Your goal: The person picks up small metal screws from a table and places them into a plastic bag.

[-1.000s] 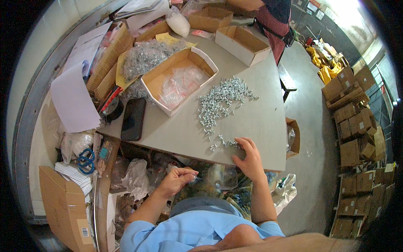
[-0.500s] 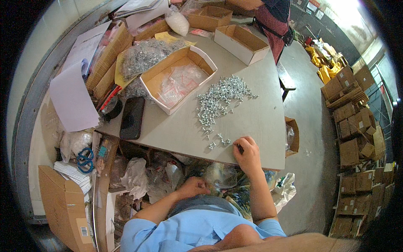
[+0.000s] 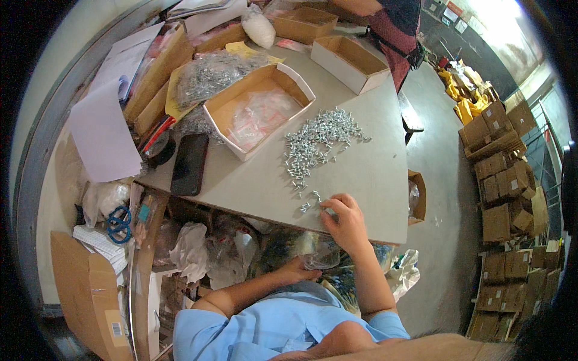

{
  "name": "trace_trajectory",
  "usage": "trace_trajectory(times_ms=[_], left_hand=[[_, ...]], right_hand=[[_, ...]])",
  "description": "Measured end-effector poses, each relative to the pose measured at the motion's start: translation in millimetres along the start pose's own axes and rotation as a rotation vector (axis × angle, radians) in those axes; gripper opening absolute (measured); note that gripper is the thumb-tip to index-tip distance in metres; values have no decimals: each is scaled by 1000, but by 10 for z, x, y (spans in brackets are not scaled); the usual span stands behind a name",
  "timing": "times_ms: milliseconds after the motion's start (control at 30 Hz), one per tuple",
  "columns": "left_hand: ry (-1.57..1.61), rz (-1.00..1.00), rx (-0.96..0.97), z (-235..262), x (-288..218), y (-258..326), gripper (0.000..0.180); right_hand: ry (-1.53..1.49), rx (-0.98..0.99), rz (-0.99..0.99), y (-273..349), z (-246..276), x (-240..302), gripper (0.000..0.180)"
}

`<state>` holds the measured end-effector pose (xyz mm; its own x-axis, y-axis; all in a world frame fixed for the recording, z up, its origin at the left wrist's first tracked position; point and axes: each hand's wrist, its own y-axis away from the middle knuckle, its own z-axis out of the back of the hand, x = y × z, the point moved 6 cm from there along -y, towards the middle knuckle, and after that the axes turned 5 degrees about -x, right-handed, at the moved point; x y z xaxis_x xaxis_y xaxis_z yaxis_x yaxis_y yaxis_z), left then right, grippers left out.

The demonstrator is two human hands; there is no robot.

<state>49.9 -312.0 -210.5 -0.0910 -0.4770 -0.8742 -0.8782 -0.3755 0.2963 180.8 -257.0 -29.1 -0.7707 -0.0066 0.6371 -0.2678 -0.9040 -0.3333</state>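
Observation:
Loose silvery screws (image 3: 319,141) lie spread over the grey table, with a few strays close to its front edge. My right hand (image 3: 344,219) is at these strays, its thumb and fingertips pinched together over some of them; the fingertips partly hide what they grip. Below the table edge, over my lap, my left hand (image 3: 301,271) has its thumb and fingers at the rim of a clear plastic bag (image 3: 323,256) and appears to hold it. Behind the screws stands an open white-sided carton (image 3: 220,129) with small clear packets (image 3: 262,117) inside.
A black phone (image 3: 189,165) lies left of the carton, beside a tape roll (image 3: 160,148). Bagged metal parts (image 3: 214,78) and papers (image 3: 102,135) crowd the left side. Another carton (image 3: 349,69) stands near a person (image 3: 391,36) at the back. Boxes (image 3: 497,219) are stacked along the right.
My right hand has moved left and slightly forward, onto the stray screws. My left hand has shifted right to the clear bag, its fingers less curled. The view has shifted slightly.

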Motion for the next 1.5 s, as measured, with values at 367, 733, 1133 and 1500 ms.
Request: trace_trajectory(times_ms=[367, 733, 1133, 1500], left_hand=[[-81, -117, 16, 18, 162, -44, 38], [-120, -68, 40, 34, 129, -56, 27], [-159, -126, -65, 11, -11, -4, 41], [-228, -66, -42, 26, 39, -34, 41]], right_hand=[[-56, 367, -60, 152, -70, 36, 12], [-84, 233, 311, -249, -256, 188, 27], [7, 185, 165, 43, -104, -4, 15], [-52, 42, 132, -275, -324, 123, 19]])
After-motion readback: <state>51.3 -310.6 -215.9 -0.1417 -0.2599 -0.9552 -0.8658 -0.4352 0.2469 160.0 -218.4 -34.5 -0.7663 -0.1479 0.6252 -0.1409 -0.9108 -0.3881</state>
